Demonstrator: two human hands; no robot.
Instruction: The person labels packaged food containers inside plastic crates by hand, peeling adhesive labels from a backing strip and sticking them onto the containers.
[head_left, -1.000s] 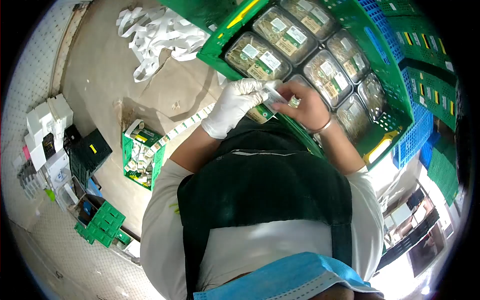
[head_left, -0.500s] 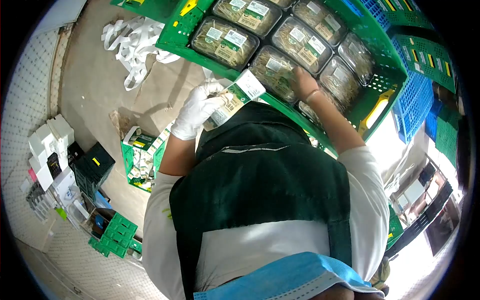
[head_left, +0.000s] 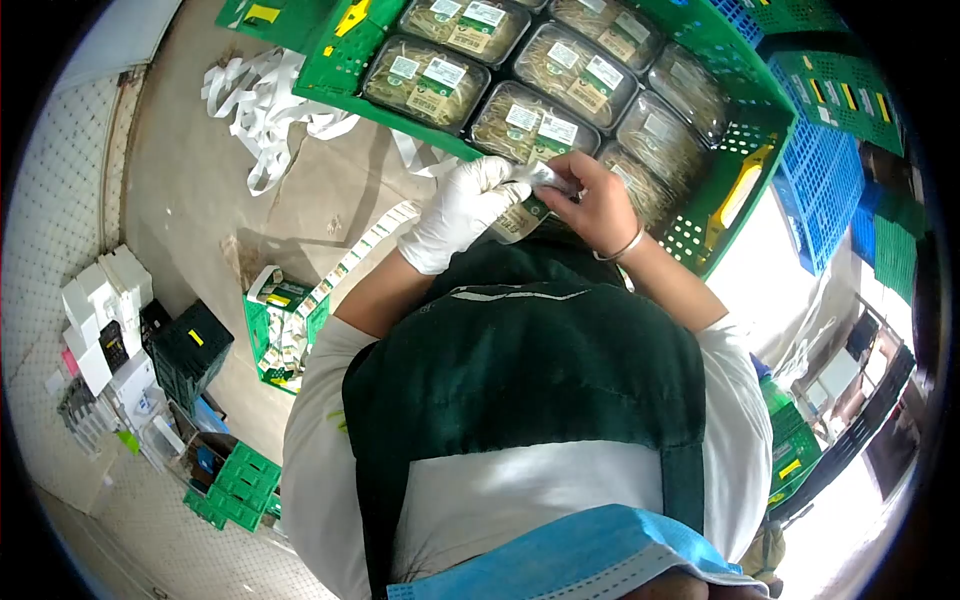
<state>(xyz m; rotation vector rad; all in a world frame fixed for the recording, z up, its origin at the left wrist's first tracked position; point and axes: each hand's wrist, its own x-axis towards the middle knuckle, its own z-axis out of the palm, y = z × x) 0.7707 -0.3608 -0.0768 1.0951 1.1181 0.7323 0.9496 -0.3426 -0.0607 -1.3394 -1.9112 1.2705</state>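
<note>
My left hand (head_left: 462, 212), in a white glove, pinches a strip of labels just in front of the green apron. The strip carries a printed cream-and-green label (head_left: 517, 222), partly covered by my fingers. My right hand (head_left: 600, 206), bare with a band at the wrist, is closed on the upper edge of the same strip, close to the left fingertips. Right beyond my hands, clear-lidded packs of sprout-like food (head_left: 535, 120) lie in rows in a green crate (head_left: 330, 90). The nearest packs bear white stickers and cream-green labels; several on the right have only a white sticker.
A long label strip (head_left: 350, 258) hangs down to a small green basket (head_left: 254, 335) of labels on the floor. White backing tape (head_left: 262, 120) lies heaped at left. Blue crates (head_left: 825, 200) stand at right, a dark crate (head_left: 190, 345) at lower left.
My right hand has moved left from the packs to the label strip. My left hand has shifted right, bringing the strip to meet it. The nearest middle pack now shows a cream-green label.
</note>
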